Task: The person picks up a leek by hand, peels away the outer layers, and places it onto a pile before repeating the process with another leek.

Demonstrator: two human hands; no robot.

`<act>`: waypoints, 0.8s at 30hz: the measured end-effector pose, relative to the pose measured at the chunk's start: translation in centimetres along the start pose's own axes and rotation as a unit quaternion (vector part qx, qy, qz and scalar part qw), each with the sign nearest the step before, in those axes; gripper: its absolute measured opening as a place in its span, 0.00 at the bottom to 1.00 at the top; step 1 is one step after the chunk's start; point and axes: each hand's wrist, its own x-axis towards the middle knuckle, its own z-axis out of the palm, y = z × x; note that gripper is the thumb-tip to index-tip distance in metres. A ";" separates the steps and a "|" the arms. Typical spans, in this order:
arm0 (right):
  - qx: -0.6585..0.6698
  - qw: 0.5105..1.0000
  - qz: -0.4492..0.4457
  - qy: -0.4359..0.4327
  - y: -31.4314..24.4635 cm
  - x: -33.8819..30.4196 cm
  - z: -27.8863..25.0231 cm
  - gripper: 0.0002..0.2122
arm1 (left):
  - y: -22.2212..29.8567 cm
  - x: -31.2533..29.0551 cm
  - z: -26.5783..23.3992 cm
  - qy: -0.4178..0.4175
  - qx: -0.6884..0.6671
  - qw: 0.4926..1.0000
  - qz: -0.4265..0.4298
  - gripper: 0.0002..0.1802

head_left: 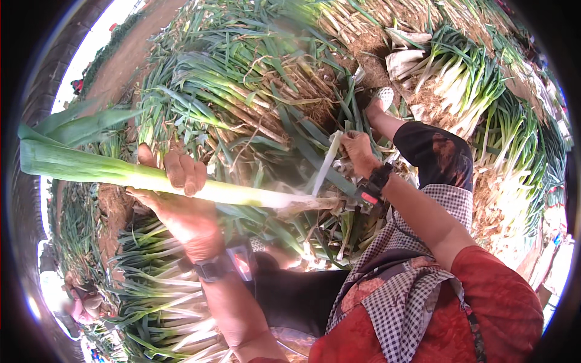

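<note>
Lying almost level across the view is a long leek [242, 193], its broad green leaves at the far left and its white root end near the middle. My left hand [178, 212] is closed round it where green turns pale, palm underneath and fingers curled over the top. My right hand [358, 152] pinches the upper end of a pale peeled strip of leek skin [327, 164]. The strip slants down and its lower end meets the leek near the roots. My right fingertips are partly hidden by the strip.
Unpeeled leeks [242, 91] lie heaped ahead with soil on their roots. White-stemmed leeks [163, 284] are laid in a row at lower left, and more bundles [454, 85] line the right. Loose leaves and peelings cover the ground between my legs. A sandalled foot [381, 100] rests beyond my right hand.
</note>
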 end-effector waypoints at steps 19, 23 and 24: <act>-0.315 0.778 -0.462 -0.288 -6.5 -12.6 11.3 0.15 | -1.8 -0.2 -0.2 0.069 -0.050 0.996 -0.041 0.26; -0.356 0.747 -0.489 -0.277 -6.3 -13.6 11.3 0.13 | -1.7 -0.2 -0.8 0.060 -0.043 0.997 -0.033 0.25; -0.356 0.746 -0.489 -0.279 -6.3 -14.2 11.3 0.13 | -1.6 -0.2 -0.9 0.077 -0.028 0.996 -0.017 0.25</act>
